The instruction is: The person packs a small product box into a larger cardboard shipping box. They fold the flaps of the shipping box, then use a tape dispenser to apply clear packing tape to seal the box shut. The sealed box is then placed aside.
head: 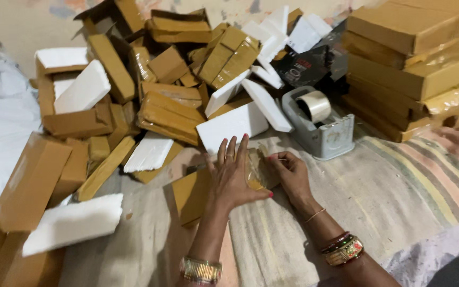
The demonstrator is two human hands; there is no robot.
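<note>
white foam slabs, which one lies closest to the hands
The wide slab just above the left hand; the other slabs lie farther off among the boxes.

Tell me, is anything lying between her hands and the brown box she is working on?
Nothing visible does. The left hand lies flat on the brown box, and the right hand touches its taped end. The tape dispenser stands apart, beyond them.
</note>
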